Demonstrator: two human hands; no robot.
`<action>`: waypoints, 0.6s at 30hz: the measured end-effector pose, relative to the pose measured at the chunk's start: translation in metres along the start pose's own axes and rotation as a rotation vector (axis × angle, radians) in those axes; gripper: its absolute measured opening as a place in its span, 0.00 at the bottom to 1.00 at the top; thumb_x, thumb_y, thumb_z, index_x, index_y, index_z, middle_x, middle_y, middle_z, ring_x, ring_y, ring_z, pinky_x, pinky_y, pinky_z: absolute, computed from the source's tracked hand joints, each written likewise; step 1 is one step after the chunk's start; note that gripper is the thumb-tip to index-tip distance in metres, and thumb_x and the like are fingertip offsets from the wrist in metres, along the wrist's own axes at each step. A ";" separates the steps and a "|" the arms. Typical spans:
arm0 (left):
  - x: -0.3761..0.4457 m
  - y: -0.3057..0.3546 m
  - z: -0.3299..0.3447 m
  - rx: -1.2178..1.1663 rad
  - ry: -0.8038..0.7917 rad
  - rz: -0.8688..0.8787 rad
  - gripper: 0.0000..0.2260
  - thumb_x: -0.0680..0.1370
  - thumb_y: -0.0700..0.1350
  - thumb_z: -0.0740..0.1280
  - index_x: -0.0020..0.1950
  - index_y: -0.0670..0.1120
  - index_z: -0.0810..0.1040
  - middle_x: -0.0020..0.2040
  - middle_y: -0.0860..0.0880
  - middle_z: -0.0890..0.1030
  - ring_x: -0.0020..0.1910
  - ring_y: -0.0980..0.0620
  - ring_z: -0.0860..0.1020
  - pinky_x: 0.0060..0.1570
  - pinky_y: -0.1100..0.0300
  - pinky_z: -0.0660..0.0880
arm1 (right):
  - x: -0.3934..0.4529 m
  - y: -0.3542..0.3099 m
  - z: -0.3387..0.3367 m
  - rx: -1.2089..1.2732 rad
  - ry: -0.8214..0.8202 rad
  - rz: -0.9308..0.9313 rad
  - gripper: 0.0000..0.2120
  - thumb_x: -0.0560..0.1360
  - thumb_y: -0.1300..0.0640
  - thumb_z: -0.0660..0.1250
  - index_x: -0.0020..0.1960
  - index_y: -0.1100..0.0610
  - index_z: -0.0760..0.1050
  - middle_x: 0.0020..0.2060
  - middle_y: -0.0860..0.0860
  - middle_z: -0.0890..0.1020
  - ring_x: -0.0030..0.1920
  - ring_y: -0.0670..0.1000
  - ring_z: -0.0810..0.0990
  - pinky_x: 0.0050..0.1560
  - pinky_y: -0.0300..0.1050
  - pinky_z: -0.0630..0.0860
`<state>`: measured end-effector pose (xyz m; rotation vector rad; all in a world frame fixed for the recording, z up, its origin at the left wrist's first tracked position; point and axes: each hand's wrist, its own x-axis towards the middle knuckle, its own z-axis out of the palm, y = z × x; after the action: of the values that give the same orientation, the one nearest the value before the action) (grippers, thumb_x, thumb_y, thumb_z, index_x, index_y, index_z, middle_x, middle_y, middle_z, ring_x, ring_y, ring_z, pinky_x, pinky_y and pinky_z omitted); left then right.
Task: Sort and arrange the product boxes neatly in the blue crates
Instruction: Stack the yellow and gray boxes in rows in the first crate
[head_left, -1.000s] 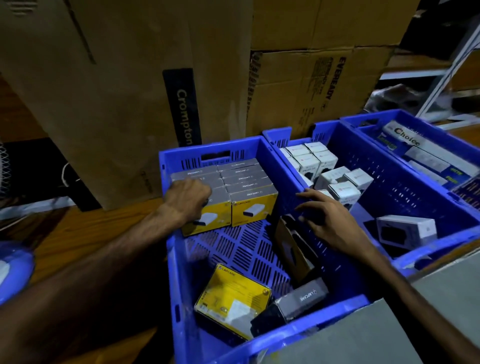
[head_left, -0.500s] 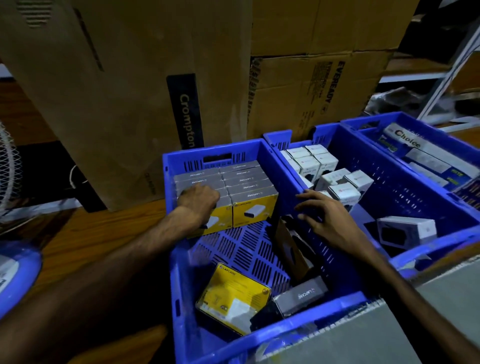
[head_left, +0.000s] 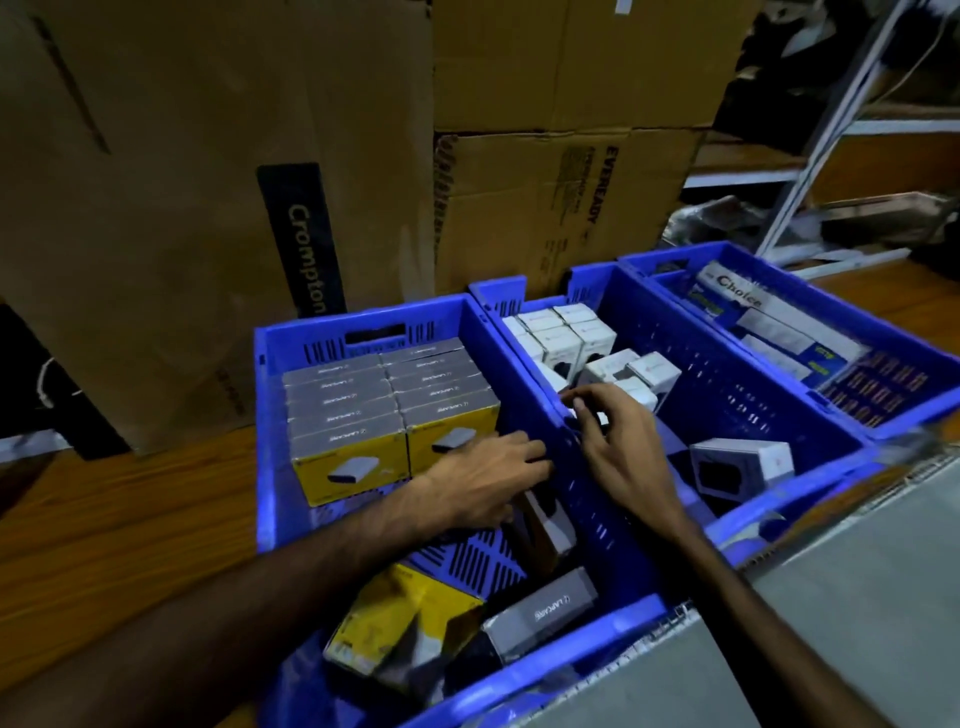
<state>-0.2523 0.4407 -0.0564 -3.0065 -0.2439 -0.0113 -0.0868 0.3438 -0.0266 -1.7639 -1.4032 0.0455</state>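
Observation:
Three blue crates stand side by side. The left crate (head_left: 363, 318) holds two neat rows of grey-topped yellow boxes (head_left: 349, 467) at its far end. A loose yellow box (head_left: 402, 618) and a grey box (head_left: 550, 605) lie at its near end. My left hand (head_left: 483, 480) reaches across to a dark box (head_left: 550, 525) leaning against the crate's right wall, fingers over its top. My right hand (head_left: 623, 452) hovers over the wall between the left and middle crate (head_left: 737, 379), fingers loosely bent. White boxes (head_left: 563, 335) are stacked there, and one white box (head_left: 743, 462) lies alone.
The right crate (head_left: 914, 410) holds long "Choice" packs (head_left: 743, 301). Big cardboard cartons (head_left: 208, 208) stand close behind the crates on the wooden table (head_left: 130, 519). A grey surface (head_left: 857, 597) lies at the near right, and a metal rack (head_left: 831, 130) at the far right.
My left hand left the front of the yellow box row and moved right to the leaning dark box. My right hand stayed by the crate wall, fingers bending a little.

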 end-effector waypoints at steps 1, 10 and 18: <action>0.001 -0.001 0.000 0.010 0.010 -0.003 0.24 0.70 0.47 0.76 0.62 0.45 0.74 0.58 0.45 0.75 0.57 0.44 0.73 0.47 0.47 0.76 | 0.000 0.000 0.000 -0.010 -0.003 0.003 0.06 0.81 0.59 0.64 0.52 0.54 0.80 0.48 0.49 0.83 0.50 0.51 0.81 0.53 0.57 0.78; -0.020 -0.029 -0.009 -0.308 0.102 -0.168 0.14 0.69 0.52 0.75 0.53 0.51 0.82 0.53 0.56 0.74 0.55 0.51 0.72 0.51 0.54 0.74 | -0.009 -0.017 -0.007 -0.145 -0.160 -0.138 0.15 0.79 0.40 0.63 0.49 0.49 0.81 0.46 0.45 0.80 0.49 0.48 0.79 0.50 0.49 0.74; -0.080 -0.021 -0.040 -0.786 0.371 -0.545 0.21 0.63 0.60 0.82 0.51 0.55 0.83 0.49 0.61 0.79 0.51 0.62 0.78 0.51 0.59 0.76 | -0.018 -0.026 -0.010 -0.328 -0.370 -0.390 0.27 0.73 0.28 0.63 0.62 0.45 0.78 0.47 0.44 0.71 0.50 0.46 0.71 0.53 0.47 0.69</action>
<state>-0.3343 0.4438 -0.0156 -3.4344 -1.2531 -0.8961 -0.1081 0.3235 -0.0119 -1.7658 -2.1045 -0.0756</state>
